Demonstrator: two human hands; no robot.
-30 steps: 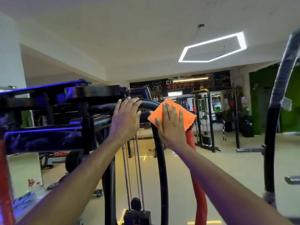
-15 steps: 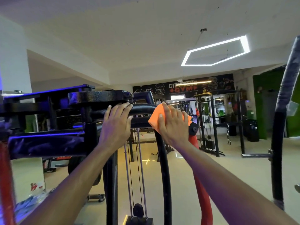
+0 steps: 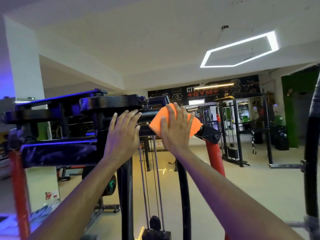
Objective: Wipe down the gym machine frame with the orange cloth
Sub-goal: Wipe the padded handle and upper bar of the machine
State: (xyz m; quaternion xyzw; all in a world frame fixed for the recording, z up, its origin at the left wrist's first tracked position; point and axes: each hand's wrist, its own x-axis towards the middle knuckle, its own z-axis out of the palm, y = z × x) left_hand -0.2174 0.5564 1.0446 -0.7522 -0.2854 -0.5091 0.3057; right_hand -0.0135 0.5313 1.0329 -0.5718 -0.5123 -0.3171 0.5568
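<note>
The single head-worn view faces forward, close behind the machine frame top.

The room around me is brightly and evenly lit, mostly by a white hexagonal ceiling light glowing hard enough to bloom at its edges, while a blue-violet glow from my left tints the black machine frame and my forearms. The wide lens bends the uprights at the borders, and the far gym equipment looks soft and slightly smeared.
</note>
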